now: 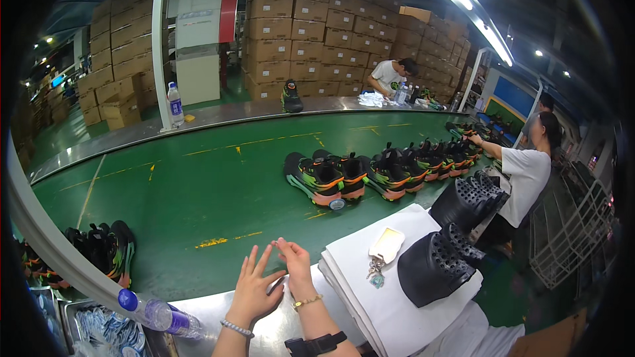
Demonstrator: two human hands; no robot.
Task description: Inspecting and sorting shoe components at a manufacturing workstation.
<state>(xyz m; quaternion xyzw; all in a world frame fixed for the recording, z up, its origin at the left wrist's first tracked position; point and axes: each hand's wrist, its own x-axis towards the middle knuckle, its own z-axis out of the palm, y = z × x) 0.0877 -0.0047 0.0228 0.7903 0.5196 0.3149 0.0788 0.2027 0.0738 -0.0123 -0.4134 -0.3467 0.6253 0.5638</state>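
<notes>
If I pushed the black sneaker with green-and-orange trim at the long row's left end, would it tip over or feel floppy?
The sneaker would probably slide rather than tip: it appears to sit on its long, thick sole. Its dark upper looks like fabric, so it may give when squeezed.

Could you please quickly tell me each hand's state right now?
Left hand, wearing a pale beaded bracelet: open, fingers spread, holding nothing visible.
Right hand, wearing a thin gold-coloured bracelet: fingers partly curled; grip cannot be told.

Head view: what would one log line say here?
left hand: spread, nothing visibly held | right hand: close by, nothing visibly held | shoes: row on green surface
</notes>
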